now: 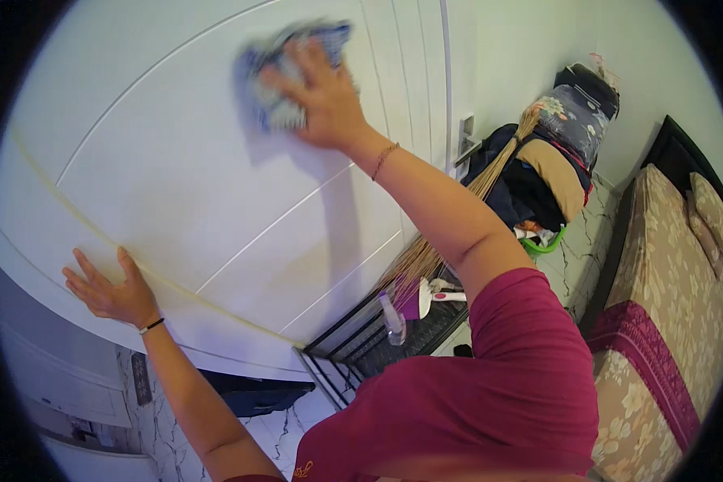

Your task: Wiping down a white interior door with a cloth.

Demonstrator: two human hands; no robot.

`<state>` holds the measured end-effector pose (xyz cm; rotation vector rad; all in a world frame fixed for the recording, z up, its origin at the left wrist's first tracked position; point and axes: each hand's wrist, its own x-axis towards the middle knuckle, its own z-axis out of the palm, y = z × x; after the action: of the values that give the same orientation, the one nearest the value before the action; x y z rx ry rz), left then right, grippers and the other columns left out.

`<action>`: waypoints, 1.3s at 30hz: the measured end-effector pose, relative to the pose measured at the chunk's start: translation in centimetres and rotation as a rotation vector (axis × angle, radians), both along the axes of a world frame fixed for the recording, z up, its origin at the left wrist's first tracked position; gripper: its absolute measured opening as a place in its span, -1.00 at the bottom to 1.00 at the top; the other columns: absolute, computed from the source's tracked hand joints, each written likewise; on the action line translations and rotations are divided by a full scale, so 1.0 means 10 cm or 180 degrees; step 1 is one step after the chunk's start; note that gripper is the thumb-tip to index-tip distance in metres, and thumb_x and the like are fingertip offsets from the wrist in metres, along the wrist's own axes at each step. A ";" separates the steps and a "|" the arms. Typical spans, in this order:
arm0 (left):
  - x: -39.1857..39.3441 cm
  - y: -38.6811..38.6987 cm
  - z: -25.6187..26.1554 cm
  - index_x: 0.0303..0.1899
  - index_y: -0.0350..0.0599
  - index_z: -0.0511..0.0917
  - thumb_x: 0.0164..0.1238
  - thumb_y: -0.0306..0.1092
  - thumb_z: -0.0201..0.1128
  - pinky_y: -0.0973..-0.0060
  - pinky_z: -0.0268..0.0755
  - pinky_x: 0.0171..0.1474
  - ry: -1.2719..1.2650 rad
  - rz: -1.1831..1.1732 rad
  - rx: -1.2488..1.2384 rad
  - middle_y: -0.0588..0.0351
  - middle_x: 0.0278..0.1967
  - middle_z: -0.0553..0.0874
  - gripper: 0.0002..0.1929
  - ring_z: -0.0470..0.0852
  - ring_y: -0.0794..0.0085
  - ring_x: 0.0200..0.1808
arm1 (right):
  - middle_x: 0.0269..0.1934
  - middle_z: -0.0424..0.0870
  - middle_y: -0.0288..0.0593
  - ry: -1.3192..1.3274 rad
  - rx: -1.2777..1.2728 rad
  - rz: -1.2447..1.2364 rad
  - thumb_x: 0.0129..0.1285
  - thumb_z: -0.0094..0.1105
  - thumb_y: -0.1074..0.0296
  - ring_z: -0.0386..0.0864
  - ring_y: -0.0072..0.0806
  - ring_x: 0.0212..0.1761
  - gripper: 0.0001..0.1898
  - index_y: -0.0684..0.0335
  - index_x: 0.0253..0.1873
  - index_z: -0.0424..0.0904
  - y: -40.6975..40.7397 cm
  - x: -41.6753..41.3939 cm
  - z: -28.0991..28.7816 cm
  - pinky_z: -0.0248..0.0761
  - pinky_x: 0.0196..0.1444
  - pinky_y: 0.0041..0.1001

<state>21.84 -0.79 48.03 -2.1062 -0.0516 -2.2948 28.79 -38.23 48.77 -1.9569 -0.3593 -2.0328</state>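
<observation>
A white door panel (175, 211) with grooved lines fills the upper left of the view. High on it, my right hand (325, 96) presses a crumpled blue-and-white cloth (283, 114) flat against the surface, fingers spread over it. Both hand and cloth are slightly blurred. Lower on the left, my left hand (117, 295) rests on the door near its edge, fingers apart and nothing held. A pale yellow line (72, 208) runs down the panel beside that hand's thumb. The door's metal handle (467, 147) is right of the cloth.
Below the door stands a black metal rack (361, 337) holding a clear spray bottle (391, 319) and a purple-and-white item (416, 298). A stick broom (500, 162) leans over piled clothes (548, 175) and a green basket (545, 244). A bed (663, 241) occupies the right.
</observation>
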 end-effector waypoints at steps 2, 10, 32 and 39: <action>0.05 0.08 0.01 0.28 0.18 0.34 0.14 0.08 0.26 0.01 0.21 0.19 -0.0064 0.0012 0.0126 -0.13 0.31 0.28 -0.36 0.25 -0.05 0.31 | 0.36 0.22 -0.17 0.0488 -0.1564 -0.0103 -0.14 0.37 0.16 0.19 -0.16 0.38 -0.19 -0.26 0.33 0.28 -0.24 -0.12 -0.08 0.17 0.27 -0.09; 0.03 0.15 -0.05 0.37 0.14 0.15 0.32 0.13 0.03 -0.20 -0.06 0.26 0.0365 0.0229 -0.0535 -0.14 0.38 0.12 -0.35 0.02 -0.03 0.42 | 0.44 -0.07 0.06 0.0838 -0.1556 -0.0205 0.19 0.14 -0.02 -0.03 -0.01 0.45 -0.32 0.05 0.38 0.19 -2.30 0.26 0.09 -0.04 0.41 -0.22; -0.10 -4.71 -1.80 0.33 0.01 0.22 0.18 -0.01 0.20 -0.14 -0.36 0.37 0.4355 -0.2734 0.0510 0.07 0.33 0.29 -0.31 0.20 0.28 0.38 | 0.33 0.26 -0.13 0.2294 -0.0712 0.1026 -0.20 0.16 0.49 0.03 0.02 0.43 -0.29 -0.10 0.22 0.45 -3.10 -0.45 -2.51 -0.24 0.38 0.10; -0.13 -4.79 -1.85 0.35 -0.06 0.15 0.22 0.13 0.13 -0.20 -0.33 0.34 0.4495 -0.2996 0.0353 -0.03 0.34 0.26 -0.25 0.19 0.19 0.38 | 0.39 0.15 -0.06 0.2221 -0.0019 0.0746 0.03 0.09 0.18 -0.05 -0.02 0.46 -0.38 -0.09 0.31 0.35 -2.91 -0.26 -2.09 -0.40 0.40 0.07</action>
<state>20.56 -48.73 29.53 -3.4465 1.1890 -0.2663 26.20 -67.32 27.89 -2.3354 -0.3957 -1.1108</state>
